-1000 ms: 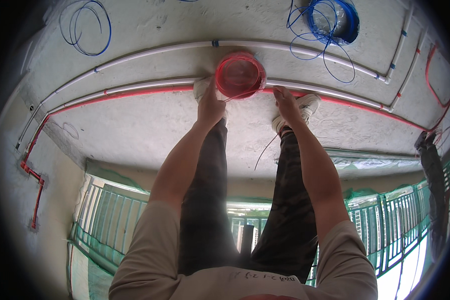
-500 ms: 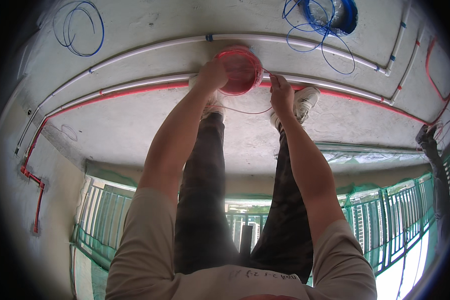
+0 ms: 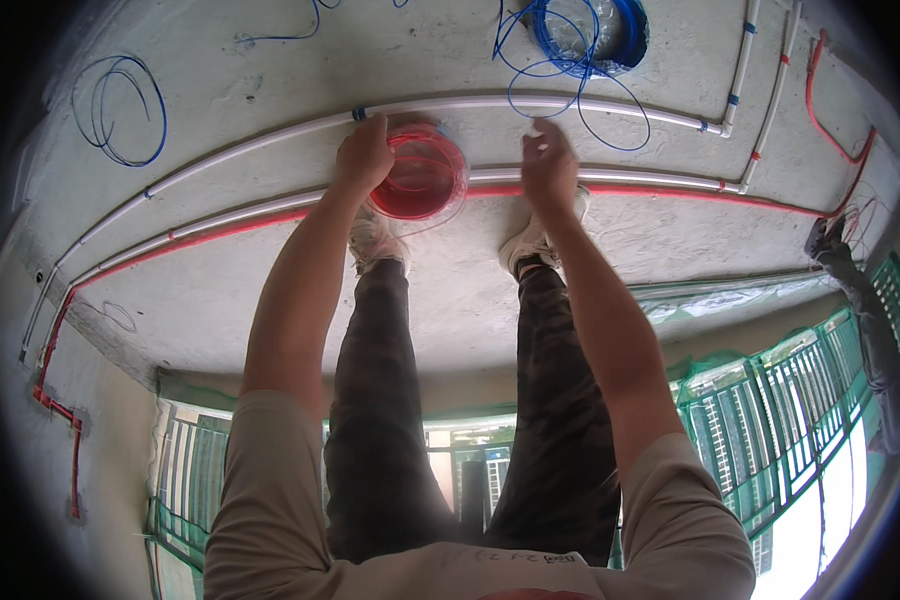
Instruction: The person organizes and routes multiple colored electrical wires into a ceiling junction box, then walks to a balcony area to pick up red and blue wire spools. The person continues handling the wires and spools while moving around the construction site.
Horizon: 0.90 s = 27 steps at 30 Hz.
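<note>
My left hand (image 3: 366,156) is closed on the left rim of a round coil of red electrical wire (image 3: 425,180), which is held up above the floor in front of my shoes. A thin loop of the wire hangs off its lower right side. My right hand (image 3: 550,172) is apart from the coil, to its right, above my right shoe (image 3: 530,243). Its fingers are partly bent and apart, slightly blurred, and no wire shows between them.
White conduits (image 3: 610,180) and a red conduit (image 3: 650,197) run across the concrete floor (image 3: 270,330) past my feet. Beyond them lie a blue wire coil (image 3: 625,40) with loose loops and a smaller blue loop (image 3: 120,110). Green-netted railing (image 3: 770,410) stands at the lower right.
The view has shifted, and the coil has moved left with my left hand. My right hand, earlier pinching the red wire beside the coil, is farther from it with its fingers apart.
</note>
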### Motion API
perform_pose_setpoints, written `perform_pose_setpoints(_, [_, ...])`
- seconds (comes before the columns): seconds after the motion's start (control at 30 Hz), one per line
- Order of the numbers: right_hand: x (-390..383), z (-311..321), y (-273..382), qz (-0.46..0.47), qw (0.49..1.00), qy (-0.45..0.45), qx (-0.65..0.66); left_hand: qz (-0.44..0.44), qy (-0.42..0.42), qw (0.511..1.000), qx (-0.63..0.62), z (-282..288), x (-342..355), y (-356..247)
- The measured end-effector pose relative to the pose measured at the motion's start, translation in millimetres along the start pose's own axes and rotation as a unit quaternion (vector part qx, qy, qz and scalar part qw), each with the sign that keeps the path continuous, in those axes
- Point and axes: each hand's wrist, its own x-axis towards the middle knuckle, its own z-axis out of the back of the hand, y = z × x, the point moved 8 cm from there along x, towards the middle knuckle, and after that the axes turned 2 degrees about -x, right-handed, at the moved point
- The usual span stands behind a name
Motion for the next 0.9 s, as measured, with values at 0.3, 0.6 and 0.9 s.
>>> perform_pose_setpoints(0.3, [139,11,-92,-0.16,0.966,0.111,-0.168,-0.069,-0.166,0.976,-0.125,42,-6,-58])
perform_pose_setpoints(0.6, [-17,62,131,0.177,0.973,0.141,-0.038,-0.223,-0.036,0.918,-0.326,3,9,-156])
perform_pose_setpoints(0.9, [-24,116,270,0.597,0.785,-0.164,-0.027,-0.196,0.023,0.973,-0.119,29,9,-211])
